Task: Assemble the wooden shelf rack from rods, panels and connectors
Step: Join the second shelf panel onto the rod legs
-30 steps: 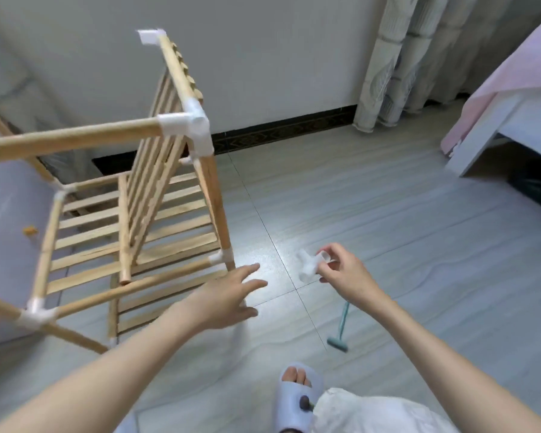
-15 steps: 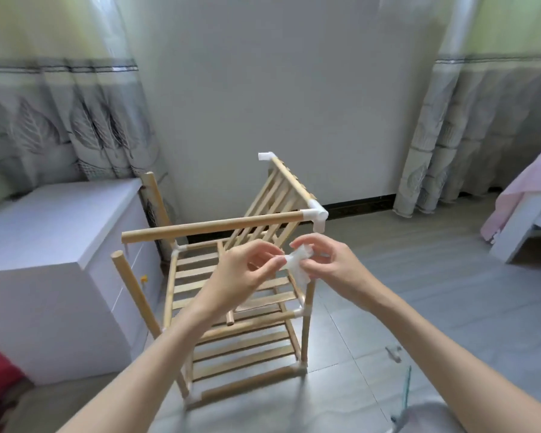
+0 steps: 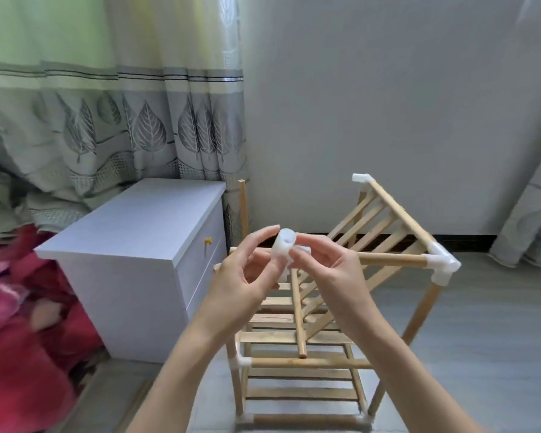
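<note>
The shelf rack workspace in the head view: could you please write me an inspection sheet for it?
Surface: grey tiled floor, the rack stands on it.
Job's things: wooden rack partly built, two slatted shelves in place, a third slatted panel tilted up at the right; white corner connector on the top rod; loose white connector held above the rack.
Clutter: nothing seen.
Grip: left hand and right hand both pinch the loose connector.
Cables: nothing seen.
Surroundings: white drawer cabinet left of the rack, leaf-patterned curtain, white wall, red bedding at far left.
</note>
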